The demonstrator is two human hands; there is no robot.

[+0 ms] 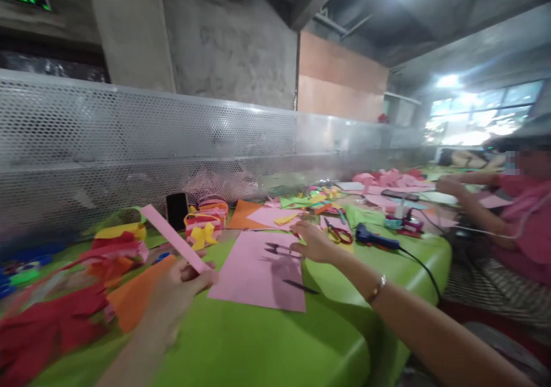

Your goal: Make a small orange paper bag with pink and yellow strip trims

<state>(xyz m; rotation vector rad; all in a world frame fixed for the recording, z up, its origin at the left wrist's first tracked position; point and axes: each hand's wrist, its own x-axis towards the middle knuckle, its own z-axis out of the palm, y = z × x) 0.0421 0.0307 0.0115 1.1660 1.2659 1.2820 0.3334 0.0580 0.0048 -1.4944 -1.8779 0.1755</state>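
A narrow pink paper strip slants up to the left from my left hand, its lower end pinched between thumb and fingers. My right hand has its thumb and fingers at the handle end of small dark-bladed thread snips, whose blades point left and stand apart. Beneath the snips lies a pink sheet, with the shadow of my right hand on it. A dark, thin pen-like thing rests across the sheet's right edge.
Red-handled scissors and a blue glue gun with a cord lie at right on the green table cover. Orange paper, red pieces, small pink baskets and a phone sit left. A co-worker sits far right.
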